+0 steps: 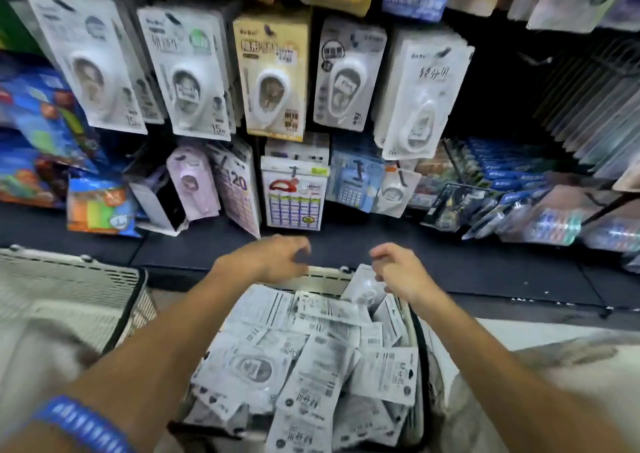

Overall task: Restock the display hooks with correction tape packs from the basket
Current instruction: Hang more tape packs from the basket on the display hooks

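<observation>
A basket (325,274) in front of me is heaped with white correction tape packs (311,366), most lying back side up. My left hand (273,258) hovers over the basket's far rim with its fingers loosely curled and nothing in them. My right hand (394,269) hangs over the far right corner, fingers also loosely curled. Its thumb is just beside the top of a pack (360,288) propped against the rim; contact is unclear. Matching white packs (419,106) hang on a display hook up and to the right.
Other tape packs (194,75) fill the hooks across the upper row, with smaller items (294,193) below. A second, pale basket (69,279) stands at left. A dark shelf base (467,265) runs behind the baskets. Pens (502,175) lie at right.
</observation>
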Tool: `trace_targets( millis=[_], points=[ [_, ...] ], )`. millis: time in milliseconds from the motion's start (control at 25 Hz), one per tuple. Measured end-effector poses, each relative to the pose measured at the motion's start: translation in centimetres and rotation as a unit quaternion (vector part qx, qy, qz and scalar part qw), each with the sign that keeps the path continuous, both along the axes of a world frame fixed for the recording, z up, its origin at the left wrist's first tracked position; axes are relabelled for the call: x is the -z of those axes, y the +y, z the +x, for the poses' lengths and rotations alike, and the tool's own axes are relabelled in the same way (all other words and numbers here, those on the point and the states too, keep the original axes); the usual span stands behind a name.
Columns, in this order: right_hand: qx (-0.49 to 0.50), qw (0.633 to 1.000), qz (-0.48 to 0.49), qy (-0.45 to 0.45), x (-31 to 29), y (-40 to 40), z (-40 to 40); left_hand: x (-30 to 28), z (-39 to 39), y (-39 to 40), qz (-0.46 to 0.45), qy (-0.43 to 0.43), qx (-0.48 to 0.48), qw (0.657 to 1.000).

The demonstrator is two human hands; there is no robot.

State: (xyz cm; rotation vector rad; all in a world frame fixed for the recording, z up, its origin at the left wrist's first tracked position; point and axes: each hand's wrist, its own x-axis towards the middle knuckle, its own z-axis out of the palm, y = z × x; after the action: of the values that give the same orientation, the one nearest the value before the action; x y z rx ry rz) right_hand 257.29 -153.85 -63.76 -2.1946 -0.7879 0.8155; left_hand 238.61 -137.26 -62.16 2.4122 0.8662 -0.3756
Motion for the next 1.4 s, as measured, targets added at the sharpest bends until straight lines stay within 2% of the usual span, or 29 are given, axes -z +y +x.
trace_targets(
  millis=[40,80,160,200,360,440,560,760,840,1000,1040,1080,1120,1160,1200,1280,1400],
  points=[
    [-0.103,0.989,-0.088,-0.052,2.9,-0.9,-0.8,2.2,-1.0,-0.8,-0.014,0.097,0.057,0.994],
    [-0.206,0.957,-0.179,-0.099,5.7,-2.0,-1.7,4.2,-2.1,-1.5,-0.042,0.17,0.083,0.981],
    [-0.335,0.892,-0.277,-0.124,10.1,-4.1,-3.6,7.5,-4.8,-2.5,-0.081,0.241,0.072,0.964],
    [-0.361,0.88,-0.285,-0.114,11.7,-4.9,-4.4,8.6,-6.0,-2.5,-0.079,0.244,0.056,0.965],
    [-0.459,0.84,-0.214,-0.195,14.8,-6.4,-5.9,11.1,-9.7,-0.6,-0.001,0.139,-0.08,0.987],
    [-0.508,0.806,-0.175,-0.25,16.0,-6.4,-6.8,12.1,-11.0,-0.1,0.0,0.116,-0.124,0.985],
    [-0.563,0.743,-0.159,-0.325,17.5,-5.7,-8.3,13.6,-11.6,-0.6,0.001,0.148,-0.097,0.984],
    [-0.594,0.72,-0.112,-0.34,18.9,-4.4,-8.1,14.5,-9.5,-0.7,-0.001,0.074,-0.103,0.992],
    [-0.581,0.741,-0.087,-0.326,18.9,-4.5,-8.1,14.9,-9.2,-0.6,-0.016,0.061,-0.106,0.992],
    [-0.433,0.872,-0.055,-0.223,16.9,-2.8,-7.1,15.2,-8.8,-0.4,-0.084,0.025,-0.154,0.984],
    [-0.375,0.914,-0.072,-0.136,15.9,-2.2,-6.8,15.0,-8.5,-0.5,-0.113,-0.005,-0.189,0.975],
    [-0.298,0.952,-0.077,0.0,14.9,-1.5,-6.5,14.5,-8.0,-0.7,-0.143,-0.048,-0.233,0.961],
    [-0.217,0.964,-0.056,0.145,13.9,-1.0,-6.1,13.8,-7.5,-0.8,-0.185,-0.097,-0.278,0.938],
    [-0.155,0.955,-0.033,0.249,12.8,-0.7,-5.5,13.0,-7.0,-0.9,-0.241,-0.136,-0.313,0.909],
    [-0.114,0.944,-0.016,0.308,11.8,-0.5,-4.7,12.2,-6.7,-1.0,-0.308,-0.157,-0.325,0.88],
    [-0.079,0.924,-0.013,0.373,10.4,-0.7,-3.4,11.1,-6.0,-1.5,-0.423,-0.164,-0.307,0.837],
    [-0.12,0.913,-0.064,0.384,8.9,-0.8,-2.8,10.4,-4.9,-3.0,-0.44,-0.167,-0.267,0.841]
  ],
)
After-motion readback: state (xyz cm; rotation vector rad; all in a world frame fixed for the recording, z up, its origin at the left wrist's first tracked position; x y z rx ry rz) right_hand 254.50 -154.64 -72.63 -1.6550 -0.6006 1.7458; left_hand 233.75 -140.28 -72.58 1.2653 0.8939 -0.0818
